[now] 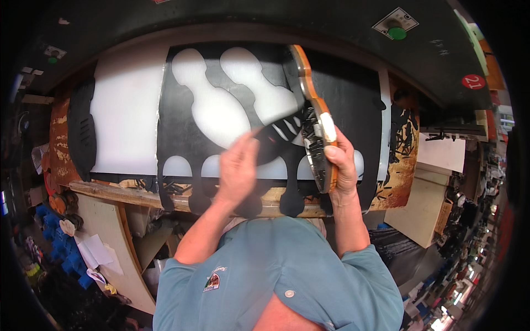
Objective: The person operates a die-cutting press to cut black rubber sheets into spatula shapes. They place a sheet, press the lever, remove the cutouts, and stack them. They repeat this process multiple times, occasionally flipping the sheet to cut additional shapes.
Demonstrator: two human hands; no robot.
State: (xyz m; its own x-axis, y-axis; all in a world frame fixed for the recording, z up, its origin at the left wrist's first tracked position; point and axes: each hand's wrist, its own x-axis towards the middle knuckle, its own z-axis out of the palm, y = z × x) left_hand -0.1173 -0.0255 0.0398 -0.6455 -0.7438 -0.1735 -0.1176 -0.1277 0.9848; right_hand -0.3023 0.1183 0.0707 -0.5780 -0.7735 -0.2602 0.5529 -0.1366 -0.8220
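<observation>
A numbered red disc [473,82] sat far right. The right hand [343,163] clasped a cutting die [313,118], uncut black sheet [353,99] rightward; the left hand [240,165] blurred, its grip unclear.

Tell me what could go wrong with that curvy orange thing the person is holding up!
The curvy tool with an orange rim and grey, metal-looking side is tilted up in the right hand, so it might slip and drop onto the flat black sheet with sole-shaped holes.

The left hand is blurred close by; if the tool's edge is sharp, fingers could get nicked.

The thin black piece with slots meets the tool, so it could snag or tear.
</observation>
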